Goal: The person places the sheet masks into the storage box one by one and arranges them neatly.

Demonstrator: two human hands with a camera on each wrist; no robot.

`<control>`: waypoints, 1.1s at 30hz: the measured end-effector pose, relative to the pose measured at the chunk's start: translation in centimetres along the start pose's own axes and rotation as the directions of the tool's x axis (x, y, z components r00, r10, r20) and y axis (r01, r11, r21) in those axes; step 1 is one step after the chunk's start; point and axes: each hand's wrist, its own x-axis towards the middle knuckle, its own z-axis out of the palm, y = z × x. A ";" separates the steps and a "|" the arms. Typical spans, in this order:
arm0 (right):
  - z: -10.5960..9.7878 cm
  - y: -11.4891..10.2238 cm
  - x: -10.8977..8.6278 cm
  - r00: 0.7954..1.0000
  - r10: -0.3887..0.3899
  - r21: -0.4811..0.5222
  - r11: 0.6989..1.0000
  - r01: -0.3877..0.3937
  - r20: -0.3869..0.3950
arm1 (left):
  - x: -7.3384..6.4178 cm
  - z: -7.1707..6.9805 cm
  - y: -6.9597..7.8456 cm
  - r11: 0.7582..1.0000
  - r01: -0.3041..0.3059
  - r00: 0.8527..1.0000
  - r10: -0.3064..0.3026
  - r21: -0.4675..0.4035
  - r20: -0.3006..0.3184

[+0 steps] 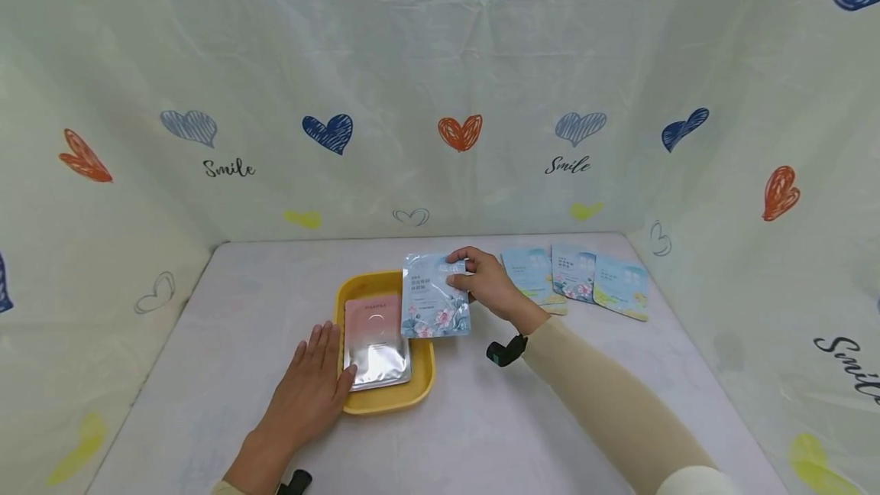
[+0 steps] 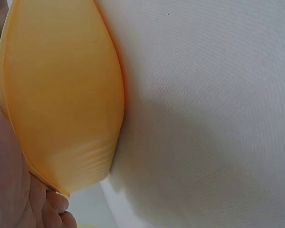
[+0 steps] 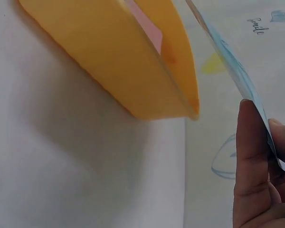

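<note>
A light blue, flower-printed face mask packet point(image 1: 436, 304) is pinched by its right edge between the thumb and fingers of my right hand point(image 1: 491, 285). It is held over the right side of a yellow tray point(image 1: 388, 406). From the right wrist view, the packet point(image 3: 244, 78) appears nearly edge-on, apart from the tray wall. Inside the tray lies a pink and silver packet point(image 1: 374, 342), its upper right partly covered by the blue one. My left hand point(image 1: 309, 384) rests along the tray's left rim with fingers straight, the thumb near the pink packet's lower left corner.
Several blue packets lie at the back right of the white table point(image 1: 522, 418): a left one point(image 1: 528, 270), a flower-printed middle one point(image 1: 573, 270) and a right one point(image 1: 622, 289). A heart-printed curtain point(image 1: 406, 59) stands behind and on both sides.
</note>
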 end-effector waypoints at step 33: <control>10.8 -0.9 0.7 0.997 -0.018 -0.252 0.967 0.037 0.077 | 0.0 -0.1 0.5 0.997 0.063 0.997 -0.065 0.037 0.051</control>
